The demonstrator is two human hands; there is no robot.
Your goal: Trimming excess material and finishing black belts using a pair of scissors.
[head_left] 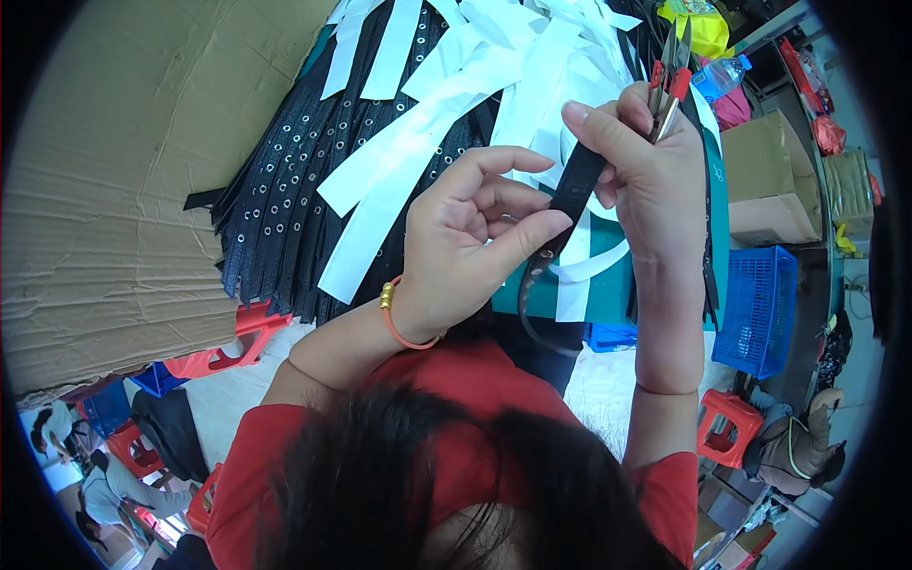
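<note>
My right hand (660,185) is closed on the upper end of a black strap (576,183), pinching it between thumb and fingers. The same hand also keeps a pair of red-handled scissors (678,85) tucked in its fingers, blades pointing away from me. The strap hangs down and curls below my hands. My left hand (465,237) is beside it, fingers curved and apart, the thumb tip at the strap's edge. Beyond my hands, black straps with metal eyelets (304,180) lie in a thick heap, with white strips (385,157) strewn over them.
A large cardboard sheet (133,190) stands along the left. The green work surface (608,294) shows under the heap. To the right are a blue plastic crate (755,309), a cardboard box (769,180), a plastic bottle (720,78) and a red stool (727,427). Other people sit farther off.
</note>
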